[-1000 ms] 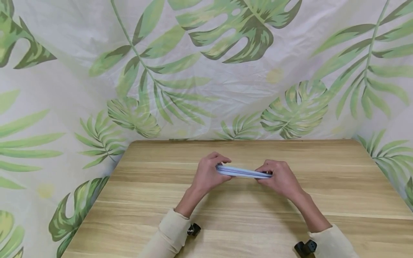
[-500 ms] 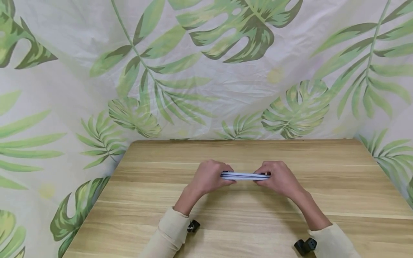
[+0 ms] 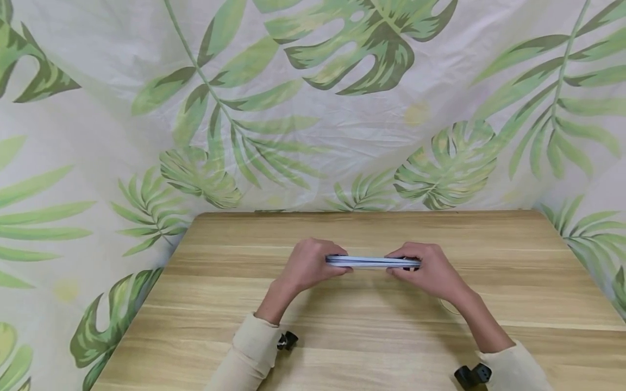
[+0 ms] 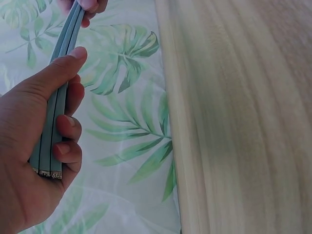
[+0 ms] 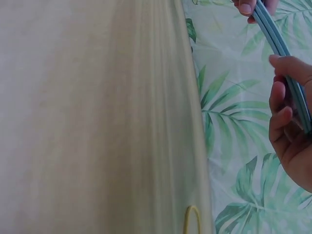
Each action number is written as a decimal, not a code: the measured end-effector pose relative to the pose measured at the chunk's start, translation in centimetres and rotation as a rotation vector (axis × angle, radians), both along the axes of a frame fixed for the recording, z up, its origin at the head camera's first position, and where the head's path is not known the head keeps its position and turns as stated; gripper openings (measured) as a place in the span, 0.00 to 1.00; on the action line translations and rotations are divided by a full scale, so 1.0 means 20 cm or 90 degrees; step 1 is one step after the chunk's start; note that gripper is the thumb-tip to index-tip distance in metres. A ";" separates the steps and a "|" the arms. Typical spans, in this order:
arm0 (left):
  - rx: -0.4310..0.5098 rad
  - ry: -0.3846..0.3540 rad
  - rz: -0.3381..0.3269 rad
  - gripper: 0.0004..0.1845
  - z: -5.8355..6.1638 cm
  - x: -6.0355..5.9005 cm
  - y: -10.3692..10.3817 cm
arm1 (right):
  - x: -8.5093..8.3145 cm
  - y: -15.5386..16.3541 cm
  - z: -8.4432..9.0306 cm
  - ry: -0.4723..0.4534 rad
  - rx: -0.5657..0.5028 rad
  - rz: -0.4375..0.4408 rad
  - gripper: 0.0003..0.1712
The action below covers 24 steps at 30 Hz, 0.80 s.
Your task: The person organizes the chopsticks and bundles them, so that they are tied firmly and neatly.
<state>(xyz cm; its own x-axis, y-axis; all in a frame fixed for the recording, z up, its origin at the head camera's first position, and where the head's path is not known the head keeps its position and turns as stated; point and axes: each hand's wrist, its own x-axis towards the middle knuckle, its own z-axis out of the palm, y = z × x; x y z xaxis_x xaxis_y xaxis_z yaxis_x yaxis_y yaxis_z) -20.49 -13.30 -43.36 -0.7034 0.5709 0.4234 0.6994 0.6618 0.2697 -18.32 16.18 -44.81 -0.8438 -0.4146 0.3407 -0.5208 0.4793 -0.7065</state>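
Observation:
Both hands hold a thin, light-blue layered stack (image 3: 364, 262) seen edge-on over the table. Its kind does not show; in the left wrist view three bluish-grey layers (image 4: 59, 114) lie side by side with dark lines between them and speckled ends. My left hand (image 3: 308, 263) grips the left end, thumb on the near side and fingers curled round the far side. My right hand (image 3: 430, 269) grips the other end the same way. In the right wrist view the stack (image 5: 278, 36) bows slightly between the hands, its lower end partly hidden by the right hand (image 5: 295, 122).
A thin yellow loop (image 5: 192, 219) lies near the table's edge, partly behind the right forearm in the head view. The wood-grain table (image 3: 371, 336) meets a leaf-print cloth (image 3: 342, 136) at the back and sides. Small black cameras (image 3: 471, 376) sit at both cuffs.
The stack has gone from slanting down rightward to nearly level. Both hands have shifted, ending slightly farther apart, with the right forearm moved right. The thin loop now shows beside that forearm.

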 end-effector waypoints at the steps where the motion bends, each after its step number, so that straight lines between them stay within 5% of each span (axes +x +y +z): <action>1: 0.005 -0.001 0.001 0.11 0.00 0.00 0.00 | 0.00 0.01 -0.01 -0.012 -0.014 -0.001 0.11; 12: 0.034 -0.029 0.001 0.10 0.00 0.01 0.01 | 0.06 0.00 -0.05 -0.137 -0.179 -0.014 0.20; 24: 0.022 -0.019 0.015 0.10 0.00 0.04 0.07 | 0.07 0.00 -0.01 -0.112 -0.216 -0.046 0.26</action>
<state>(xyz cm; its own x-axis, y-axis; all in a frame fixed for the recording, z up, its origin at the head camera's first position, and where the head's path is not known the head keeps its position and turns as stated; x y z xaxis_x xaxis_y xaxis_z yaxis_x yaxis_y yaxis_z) -19.79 -11.96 -43.28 -0.7288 0.5398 0.4213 0.6753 0.6681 0.3123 -17.02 16.21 -45.02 -0.9249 -0.2399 0.2950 -0.3500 0.2343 -0.9070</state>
